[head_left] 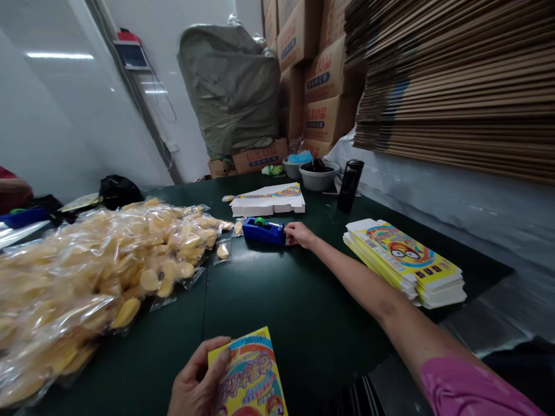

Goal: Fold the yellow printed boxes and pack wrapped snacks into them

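Near the bottom edge my left hand (200, 378) grips a small yellow printed box (251, 375), thumb on its face and fingers around its left side. My right hand (299, 234) is stretched forward, fingers pinched at the cutting end of a blue tape dispenser (262, 232). The tape between my fingertips is too small to see clearly. A green roll (259, 221) sits in the dispenser. Beyond it lies a stack of white flat cartons (267, 202) with a colourful print. To the right of my forearm is a stack of flat yellow printed cartons (403, 260).
A large heap of clear-wrapped yellowish pieces (108, 260) covers the table's left side. A black cylindrical bottle (350, 185) and grey bowls (319, 176) stand at the back right. Brown cartons (327, 75) and stacked flat cardboard (455, 86) rise behind. At far left is a red sleeve (13, 189).
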`<state>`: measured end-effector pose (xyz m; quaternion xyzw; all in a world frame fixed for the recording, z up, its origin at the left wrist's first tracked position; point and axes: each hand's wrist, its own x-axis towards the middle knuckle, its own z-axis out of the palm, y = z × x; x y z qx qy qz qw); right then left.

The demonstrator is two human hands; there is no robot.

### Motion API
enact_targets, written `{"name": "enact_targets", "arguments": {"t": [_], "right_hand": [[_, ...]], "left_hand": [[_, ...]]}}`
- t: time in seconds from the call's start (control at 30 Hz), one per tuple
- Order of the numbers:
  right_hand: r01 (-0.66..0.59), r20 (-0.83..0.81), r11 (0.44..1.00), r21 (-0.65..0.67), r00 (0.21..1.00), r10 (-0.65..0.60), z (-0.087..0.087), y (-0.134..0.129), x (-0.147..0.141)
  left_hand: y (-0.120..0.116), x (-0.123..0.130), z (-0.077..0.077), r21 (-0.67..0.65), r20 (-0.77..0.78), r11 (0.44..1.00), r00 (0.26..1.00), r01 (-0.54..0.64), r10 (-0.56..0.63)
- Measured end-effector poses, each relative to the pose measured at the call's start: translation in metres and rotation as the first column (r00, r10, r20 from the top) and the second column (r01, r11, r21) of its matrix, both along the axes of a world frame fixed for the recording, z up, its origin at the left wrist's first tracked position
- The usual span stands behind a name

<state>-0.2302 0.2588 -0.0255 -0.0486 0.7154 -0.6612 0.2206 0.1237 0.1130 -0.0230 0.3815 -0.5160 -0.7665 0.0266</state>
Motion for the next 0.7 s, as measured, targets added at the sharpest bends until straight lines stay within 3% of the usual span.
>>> {"name": "enact_targets", "arguments": {"t": [0.1, 0.23, 0.3, 0.37, 0.43, 0.5, 0.57, 0.6, 0.63, 0.7], "right_hand": [[0.073, -0.006, 0.997, 0.01, 0.997, -0.073, 0.009, -0.002, 0.014], [0.116, -0.017, 0.991, -0.059, 0.993, -0.118, 0.031, 0.007, 0.049], [0.101, -0.029, 0.983, -0.151, 0.994, -0.107, 0.047, 0.016, 0.071], [0.054, -0.053, 0.957, -0.284, 0.996, -0.071, 0.068, 0.028, 0.103], [-0.022, -0.094, 0.903, -0.428, 0.995, -0.02, 0.089, 0.041, 0.148], [-0.121, -0.151, 0.826, -0.55, 0.988, 0.044, 0.107, 0.05, 0.202], [-0.31, -0.218, 0.627, -0.715, 0.951, 0.221, 0.117, 0.049, 0.254], [-0.345, -0.21, 0.552, -0.759, 0.932, 0.295, 0.119, 0.046, 0.274], [-0.361, -0.19, 0.489, -0.794, 0.912, 0.365, 0.119, 0.041, 0.289], [-0.348, -0.127, 0.429, -0.834, 0.876, 0.465, 0.115, 0.03, 0.306]], "left_hand": [[0.0, -0.005, 0.007, -0.016, -0.063, 1.0, 0.998, -0.012, 0.011], [0.004, -0.006, 0.041, -0.151, -0.328, 0.982, 0.943, -0.109, 0.055], [0.006, -0.002, 0.064, -0.26, -0.509, 0.944, 0.86, -0.205, 0.046], [0.012, 0.004, 0.086, -0.418, -0.662, 0.847, 0.749, -0.329, -0.036], [0.02, 0.011, 0.101, -0.597, -0.723, 0.656, 0.664, -0.462, -0.191], [0.027, 0.018, 0.11, -0.721, -0.692, 0.376, 0.625, -0.581, -0.361], [0.031, 0.022, 0.113, -0.749, -0.601, 0.092, 0.612, -0.657, -0.514], [0.031, 0.024, 0.114, -0.737, -0.544, -0.023, 0.614, -0.675, -0.572], [0.031, 0.027, 0.114, -0.724, -0.487, -0.114, 0.621, -0.68, -0.614], [0.028, 0.032, 0.116, -0.703, -0.392, -0.237, 0.643, -0.671, -0.658]]}}
